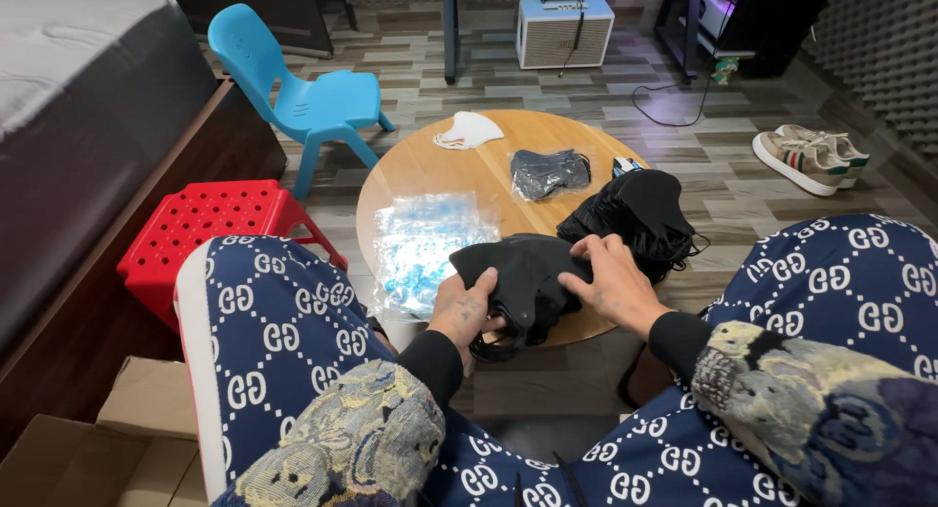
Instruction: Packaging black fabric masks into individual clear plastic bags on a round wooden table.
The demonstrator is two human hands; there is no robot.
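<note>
1. Across the wood-plank floor, seen from a seated person's head, sit a grey-covered bed at left, a blue plastic chair, a red perforated plastic stool and an open cardboard box.
2. Between the knees stands a round low wooden table.
3. On it lie a heap of black fabric face masks, just right of the hands and apparently unhandled, a stack of clear plastic sleeves at left, one black mask sealed in a clear bag and a white mask farther back.
4. At the table's near edge, the left hand and right hand both grip one black mask, fingers curled round its edges; nothing blocks them.
</note>
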